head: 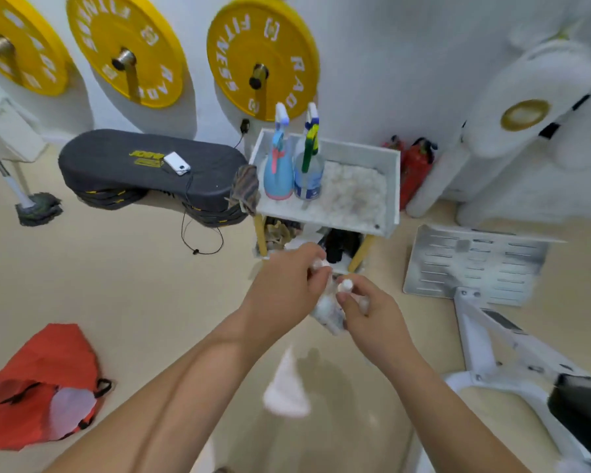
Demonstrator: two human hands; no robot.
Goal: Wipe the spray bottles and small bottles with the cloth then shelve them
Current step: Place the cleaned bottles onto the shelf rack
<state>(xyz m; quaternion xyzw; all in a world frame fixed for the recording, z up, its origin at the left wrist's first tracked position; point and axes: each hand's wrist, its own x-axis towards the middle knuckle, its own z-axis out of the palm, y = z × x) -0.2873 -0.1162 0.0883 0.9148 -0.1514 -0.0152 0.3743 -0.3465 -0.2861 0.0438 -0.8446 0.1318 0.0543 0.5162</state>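
On shelf (394,186), 2 spray bottles (278,175), left fingers (316,278) pinching cloth (325,310), right fingers (347,300) gripping bottle (346,285)

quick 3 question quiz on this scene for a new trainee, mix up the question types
1. How many spray bottles stand in the top tray of the white rack? A one, B two, C four.
2. True or false: the left hand and the right hand are both empty.
3. Fill in: the cap of the small bottle is ____.
Key: 1 B. 2 false: the right hand grips the small bottle, and the left hand pinches what looks like the cloth. 3 white.
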